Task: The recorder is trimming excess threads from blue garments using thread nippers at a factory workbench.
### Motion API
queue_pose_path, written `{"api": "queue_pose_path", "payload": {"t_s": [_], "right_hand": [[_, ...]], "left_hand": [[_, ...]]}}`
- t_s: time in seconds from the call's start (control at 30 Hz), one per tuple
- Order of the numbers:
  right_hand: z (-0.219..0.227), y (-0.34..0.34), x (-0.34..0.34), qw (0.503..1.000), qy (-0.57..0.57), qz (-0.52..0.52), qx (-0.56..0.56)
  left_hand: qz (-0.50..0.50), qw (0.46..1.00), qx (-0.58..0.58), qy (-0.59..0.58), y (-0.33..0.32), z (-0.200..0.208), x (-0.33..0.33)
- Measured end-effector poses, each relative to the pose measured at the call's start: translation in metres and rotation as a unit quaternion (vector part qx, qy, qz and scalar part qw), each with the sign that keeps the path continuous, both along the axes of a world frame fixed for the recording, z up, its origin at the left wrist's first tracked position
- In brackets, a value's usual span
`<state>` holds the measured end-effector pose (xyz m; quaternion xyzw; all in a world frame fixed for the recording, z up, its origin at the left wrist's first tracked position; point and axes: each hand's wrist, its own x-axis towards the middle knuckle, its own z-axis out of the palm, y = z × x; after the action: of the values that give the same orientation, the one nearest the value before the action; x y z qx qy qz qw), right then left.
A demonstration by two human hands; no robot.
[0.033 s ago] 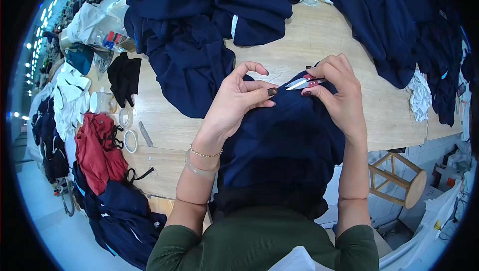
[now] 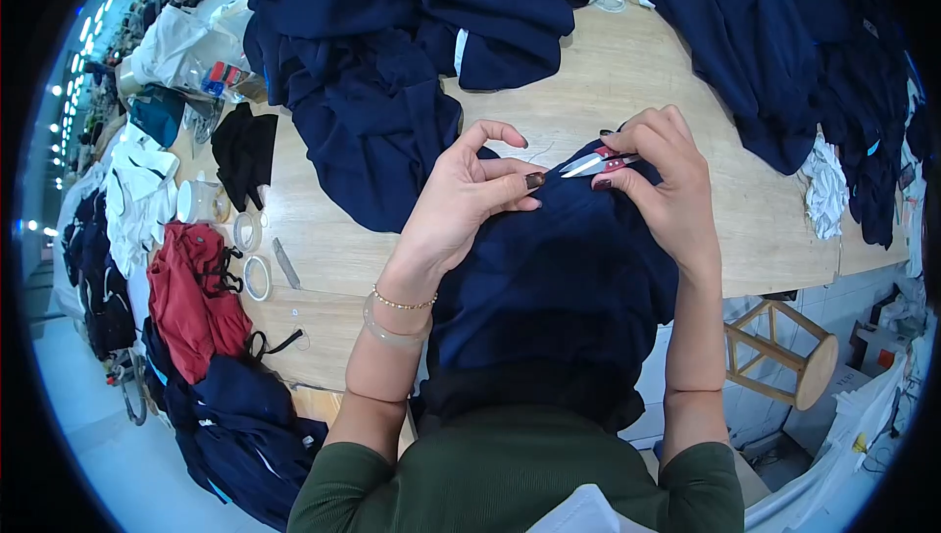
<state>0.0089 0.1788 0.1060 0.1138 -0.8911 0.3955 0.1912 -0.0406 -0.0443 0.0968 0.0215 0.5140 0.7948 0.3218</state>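
A dark navy garment (image 2: 549, 268) is draped from the table edge over my lap, its upper edge raised between my hands. My left hand (image 2: 466, 180) pinches that edge between the thumb and lower fingers, the index finger curled above and apart. In my right hand (image 2: 671, 165) is a pair of small thread snips (image 2: 610, 161) with red grips. Their blades point left along the cloth edge, slightly parted, close to my left fingertips. Part of the garment is also bunched under my right hand, where the lower fingers are hidden.
Navy garments are piled at the back left (image 2: 392, 33) and the back right (image 2: 745, 52) of the wooden table (image 2: 608, 52). On the left lie a red garment (image 2: 196, 298), tape rolls (image 2: 257, 278) and a black cloth (image 2: 243, 155). A wooden stool (image 2: 809, 371) stands at the lower right.
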Motion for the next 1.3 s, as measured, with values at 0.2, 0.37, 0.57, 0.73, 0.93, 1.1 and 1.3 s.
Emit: {"api": "queue_pose_path", "payload": {"t_s": [0.2, 0.37, 0.57, 0.73, 0.93, 1.1, 1.3], "right_hand": [[0.002, -0.003, -0.003, 0.999, 0.02, 0.011, 0.042], [0.001, -0.001, -0.004, 0.998, 0.033, 0.001, 0.047], [0.001, -0.001, -0.005, 0.997, 0.029, 0.021, 0.063], [0.006, -0.003, -0.005, 0.971, -0.039, -0.046, -0.232], [-0.021, 0.016, -0.023, 0.914, -0.22, 0.033, -0.339], [-0.004, 0.032, -0.037, 0.87, -0.367, 0.264, -0.196], [0.045, 0.093, -0.034, 0.837, -0.484, 0.238, -0.089]], "left_hand": [[-0.008, 1.0, -0.004, 0.003, 0.0, 0.002, -0.001], [-0.01, 1.0, -0.012, 0.008, 0.0, 0.0, -0.003], [-0.011, 1.0, -0.025, 0.013, 0.0, 0.0, -0.002], [-0.03, 0.999, -0.019, 0.041, -0.003, -0.002, -0.002], [-0.094, 0.963, -0.077, 0.241, 0.001, -0.006, 0.002], [-0.131, 0.971, -0.01, 0.2, -0.005, -0.005, -0.009], [-0.395, 0.813, -0.25, 0.347, -0.057, 0.02, -0.041]]}}
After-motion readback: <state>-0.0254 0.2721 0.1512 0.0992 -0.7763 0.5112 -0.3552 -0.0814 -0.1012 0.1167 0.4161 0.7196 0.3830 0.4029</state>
